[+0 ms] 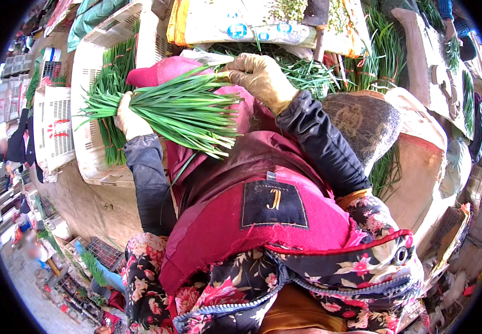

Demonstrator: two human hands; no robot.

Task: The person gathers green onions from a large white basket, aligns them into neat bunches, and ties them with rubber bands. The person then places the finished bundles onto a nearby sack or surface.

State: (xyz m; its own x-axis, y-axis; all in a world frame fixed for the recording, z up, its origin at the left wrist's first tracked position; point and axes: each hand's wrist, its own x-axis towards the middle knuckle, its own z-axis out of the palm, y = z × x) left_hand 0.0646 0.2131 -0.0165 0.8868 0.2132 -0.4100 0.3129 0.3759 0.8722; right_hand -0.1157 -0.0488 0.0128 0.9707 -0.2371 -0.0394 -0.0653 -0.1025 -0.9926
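My left hand [131, 118], in a pale glove, is closed around a bunch of green garlic chives [182, 106], whose pale stem ends fan out to the right above my lap. My right hand [262, 79], in a yellowish glove, pinches pale stalks at the upper right edge of the bunch between thumb and fingers. Dark sleeve covers run up both forearms. Beneath the bunch lies magenta cloth [241, 167] over my lap.
A white plastic crate [83, 137] with banded chive bundles [113, 137] stands at the left. Loose chives [307, 77] and a white woven sack [216, 33] lie ahead. A dark cushion-like pad [362, 121] is at the right. Other people are near the left rim and upper right.
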